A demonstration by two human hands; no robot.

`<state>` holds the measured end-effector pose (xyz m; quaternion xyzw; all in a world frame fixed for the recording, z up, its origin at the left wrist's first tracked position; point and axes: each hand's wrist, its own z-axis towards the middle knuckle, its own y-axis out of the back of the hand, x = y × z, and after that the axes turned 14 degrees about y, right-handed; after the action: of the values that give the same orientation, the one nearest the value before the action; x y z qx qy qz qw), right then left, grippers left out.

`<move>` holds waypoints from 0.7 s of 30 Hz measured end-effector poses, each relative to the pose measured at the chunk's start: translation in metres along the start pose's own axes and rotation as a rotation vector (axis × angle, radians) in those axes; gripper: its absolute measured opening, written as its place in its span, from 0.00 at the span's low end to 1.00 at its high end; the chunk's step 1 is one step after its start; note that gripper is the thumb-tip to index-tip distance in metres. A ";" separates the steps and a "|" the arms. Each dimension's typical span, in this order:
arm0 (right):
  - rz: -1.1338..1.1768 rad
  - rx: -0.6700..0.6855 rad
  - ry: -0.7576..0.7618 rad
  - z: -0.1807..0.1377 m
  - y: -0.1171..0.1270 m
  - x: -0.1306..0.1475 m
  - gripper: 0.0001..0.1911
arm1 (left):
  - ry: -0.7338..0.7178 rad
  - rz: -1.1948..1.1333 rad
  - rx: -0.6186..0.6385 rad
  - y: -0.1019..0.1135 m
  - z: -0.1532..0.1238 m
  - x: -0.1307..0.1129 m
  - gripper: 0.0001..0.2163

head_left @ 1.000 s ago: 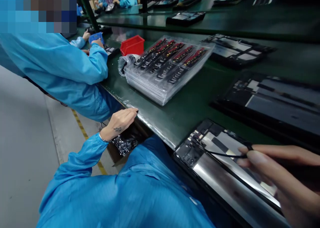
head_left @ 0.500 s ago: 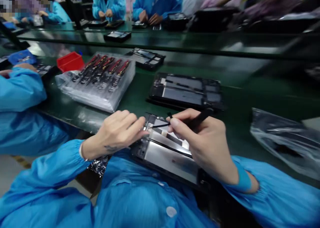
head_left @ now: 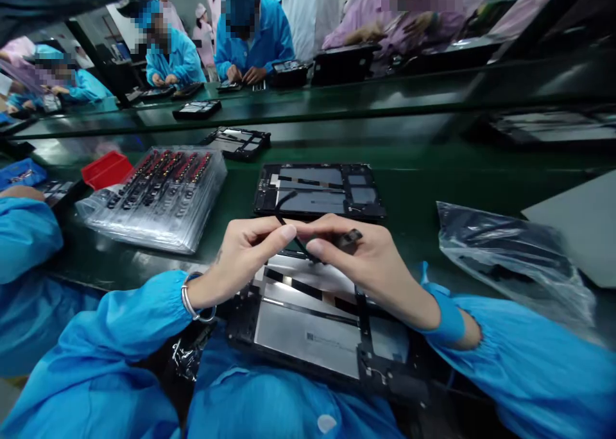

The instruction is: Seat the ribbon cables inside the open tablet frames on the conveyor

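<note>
My left hand [head_left: 255, 249] is closed, with thumb and forefinger pinching a thin black flexible cable [head_left: 302, 245]. The cable's curved upper end sticks out beyond those fingertips. My right hand [head_left: 366, 253] is closed too, gripping the lower part of the same cable close to the left fingertips. A dark stick-like piece [head_left: 350, 237] pokes out of the right hand; its kind is unclear. Below both hands lies an opened tablet [head_left: 308, 336], tilted at the bench edge, with silver battery panels and black tape strips showing. The hands cover part of its upper edge.
Another opened tablet [head_left: 317, 189] lies just beyond my hands. Stacked clear trays [head_left: 154, 201] of small circuit boards and a red bin [head_left: 106, 169] stand left. A plastic bag [head_left: 514, 253] lies right. A co-worker's sleeve [head_left: 29, 233] is at far left; other people sit opposite.
My left hand has left the tablet's corner and now pinches the cable beside my right hand. Both hands have come together above the tablet's upper edge. The view has tilted up and shifted right.
</note>
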<state>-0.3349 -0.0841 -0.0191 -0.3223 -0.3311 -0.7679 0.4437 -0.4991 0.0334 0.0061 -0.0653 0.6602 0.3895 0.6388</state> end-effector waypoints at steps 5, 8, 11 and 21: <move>0.009 -0.045 0.061 -0.007 -0.004 0.000 0.06 | 0.071 -0.147 0.029 -0.011 0.000 0.001 0.15; -0.073 -0.034 0.090 -0.012 0.004 0.005 0.06 | 0.084 0.035 0.117 -0.005 -0.002 0.007 0.18; -0.216 0.118 0.033 -0.018 0.020 0.005 0.08 | 0.059 0.289 0.224 0.007 -0.003 0.017 0.17; -0.447 0.537 -0.168 -0.043 0.049 -0.006 0.12 | -0.190 0.611 0.204 0.016 -0.002 0.050 0.14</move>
<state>-0.2968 -0.1343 -0.0375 -0.1758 -0.6187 -0.7024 0.3049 -0.5188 0.0638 -0.0318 0.2369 0.6222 0.4993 0.5545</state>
